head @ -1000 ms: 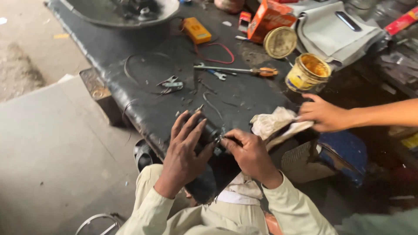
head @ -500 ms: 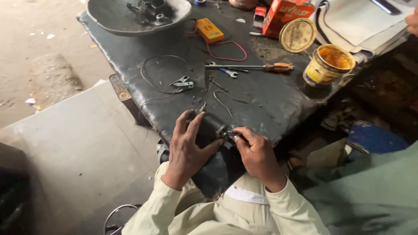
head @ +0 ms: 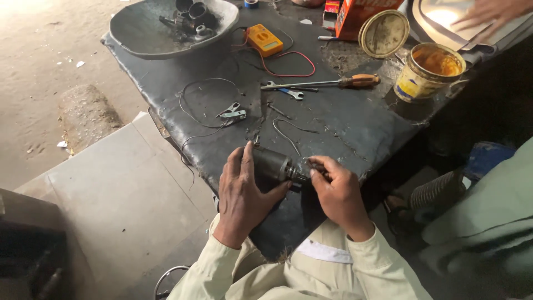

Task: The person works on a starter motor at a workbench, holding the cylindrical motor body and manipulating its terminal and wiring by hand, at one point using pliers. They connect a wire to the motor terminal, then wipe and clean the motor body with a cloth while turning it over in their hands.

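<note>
**A:** Item one, the hands. What do I log?

**B:** I read the left hand (head: 242, 198) as wrapped over a dark cylindrical motor part (head: 273, 165), palm on top, thumb underneath. It pins the piece against the near edge of the black workbench (head: 355, 130), likely so it cannot roll. The right hand (head: 337, 193) is pinched closed at the part's narrower end, fingertips bunched on something small there; I cannot tell what. The two hands sit close together, joined by the part.

**A:** Item two, loose tools?

**B:** A screwdriver with an orange handle (head: 327, 83) and a small spanner (head: 288, 92) lie just beyond the hands, within reach. Thin wires with a metal clip (head: 233, 113) trail beside them. A yellow multimeter (head: 264, 39) with a red lead sits farther back.

**A:** Item three, containers?

**B:** An open tin (head: 427, 72) holding amber grease stands at the right, its lid (head: 383, 33) propped behind it. A shallow grey dish (head: 166, 30) at the far left corner keeps several dark metal pieces together.

**A:** Anyone else?

**B:** Another person's hand (head: 488, 12) rests at the top right, well apart from the part.
</note>
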